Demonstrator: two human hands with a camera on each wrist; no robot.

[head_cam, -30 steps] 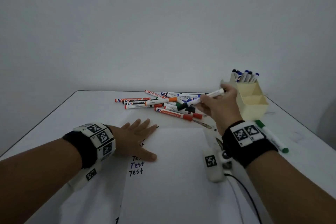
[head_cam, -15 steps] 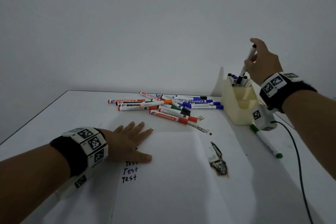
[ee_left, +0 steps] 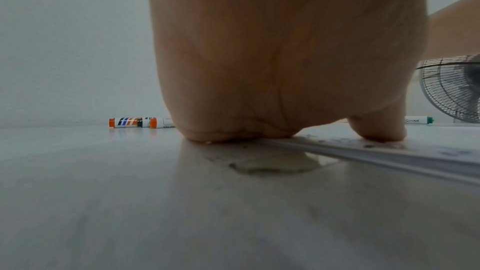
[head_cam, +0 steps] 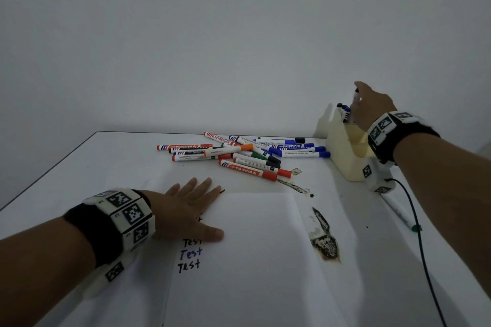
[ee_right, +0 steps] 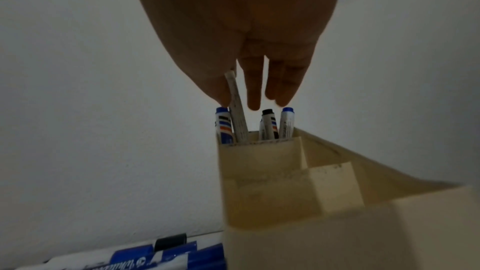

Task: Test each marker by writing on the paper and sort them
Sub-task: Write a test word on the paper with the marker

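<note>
My left hand lies flat, fingers spread, on the left part of the white paper, just above three handwritten "Test" words. My right hand is raised over the back compartment of the cream organiser and pinches a white marker with a black cap, held nearly upright. In the right wrist view the marker has its lower end inside that compartment of the organiser, between other standing blue and black markers. A pile of loose markers lies at the back of the table.
A green-capped marker lies right of the paper, with a black cable running past it. Dark stains mark the table beside the paper. A fan stands off to the right. The organiser's two front compartments hold nothing.
My right hand carried the marker from above the pile up to the organiser, then lowered it into the back compartment. The left hand stayed flat on the paper.
</note>
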